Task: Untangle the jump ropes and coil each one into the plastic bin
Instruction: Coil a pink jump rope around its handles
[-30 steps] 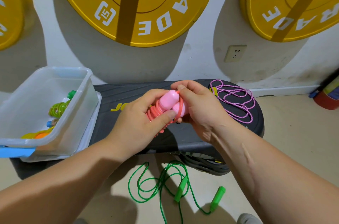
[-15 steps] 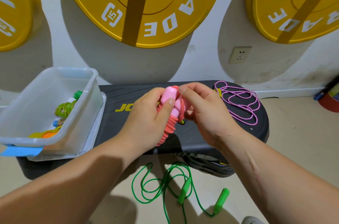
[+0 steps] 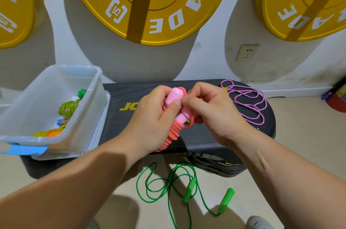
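Far left: plastic bin (image 3: 37, 139) sits on end of step platform (image 3: 119, 122), coiled ropes already inside, within easy reach for drop-in. My left hand (image 3: 155, 125), palm down, fingers and thumb wrapped round pink jump rope (image 3: 174, 131), clamping coils against handles so wrap can't spring loose. Green jump rope (image 3: 190, 189) loose on floor, near me, uncoiled. My right hand (image 3: 215, 116), fingers curled, pinches pink rope beside handle tops, probably tucking end. Purple rope (image 3: 249, 105) loose on platform, right end.
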